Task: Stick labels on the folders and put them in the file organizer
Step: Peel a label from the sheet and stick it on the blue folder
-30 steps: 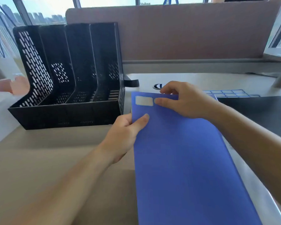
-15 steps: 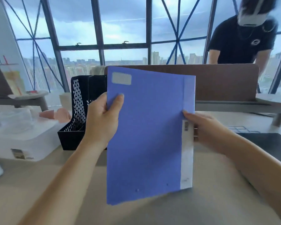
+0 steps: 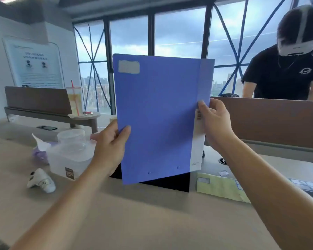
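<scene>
**Above the surface, a labelled blue folder held upright in both grips**

Over a tan surface (image 3: 134, 217) by a wall of tall windows, a person holds a blue folder (image 3: 157, 114) upright in the air with both bare arms stretched forward. The left grip (image 3: 110, 148) pinches the folder's left edge low down, with the thumb flat on the front cover and the fingers curled behind. The right grip (image 3: 215, 123) pinches the right edge near mid-height, its thumb tip on the paler spine strip just above a white insert (image 3: 197, 147) that bears a small barcode. A pale rectangular label (image 3: 128, 66) sits stuck in the folder's top left corner.

The folder hangs clear of the surface, tilted slightly, and hides most of the black file organizer (image 3: 170, 184) standing behind its lower edge; only a dark strip of that shows. To the right of the organizer a yellow folder (image 3: 218, 188) lies flat, a small label of its own near one corner, and a sheet of blank labels (image 3: 305, 185) lies further right.

At left, a clear plastic box (image 3: 69, 159) stands beside a white handheld controller (image 3: 41, 181). Beyond a brown partition (image 3: 269, 121), a second person (image 3: 282, 76) in a black shirt bends forward wearing a white headset.
</scene>
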`<action>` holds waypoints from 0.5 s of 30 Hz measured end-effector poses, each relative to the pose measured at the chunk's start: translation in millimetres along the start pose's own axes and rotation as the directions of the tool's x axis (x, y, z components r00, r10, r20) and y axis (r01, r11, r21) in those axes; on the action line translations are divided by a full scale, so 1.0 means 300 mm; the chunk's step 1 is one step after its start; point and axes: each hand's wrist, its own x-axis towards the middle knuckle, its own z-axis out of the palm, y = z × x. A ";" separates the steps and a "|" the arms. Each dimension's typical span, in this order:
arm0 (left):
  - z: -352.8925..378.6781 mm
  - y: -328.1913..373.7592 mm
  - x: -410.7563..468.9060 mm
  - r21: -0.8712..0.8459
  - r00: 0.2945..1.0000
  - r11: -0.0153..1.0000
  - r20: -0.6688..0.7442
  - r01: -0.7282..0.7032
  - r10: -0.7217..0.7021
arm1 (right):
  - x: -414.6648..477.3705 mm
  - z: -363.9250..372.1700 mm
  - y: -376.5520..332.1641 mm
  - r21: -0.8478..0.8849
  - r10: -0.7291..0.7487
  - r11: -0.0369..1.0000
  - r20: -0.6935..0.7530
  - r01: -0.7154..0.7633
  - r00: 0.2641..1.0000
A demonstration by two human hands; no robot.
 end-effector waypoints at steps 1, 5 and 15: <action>-0.016 0.009 0.033 0.006 0.999 1.000 -0.046 -0.022 0.022 | 0.040 0.054 -0.019 -0.068 -0.025 0.997 0.019 0.026 1.000; -0.072 0.022 0.142 0.158 0.965 0.978 -0.201 -0.138 0.169 | 0.155 0.270 -0.060 -0.228 0.029 0.974 0.163 0.009 0.986; -0.118 -0.112 0.246 0.205 0.919 0.959 -0.302 -0.195 0.252 | 0.165 0.665 0.035 -0.112 0.138 0.989 0.489 -0.094 0.861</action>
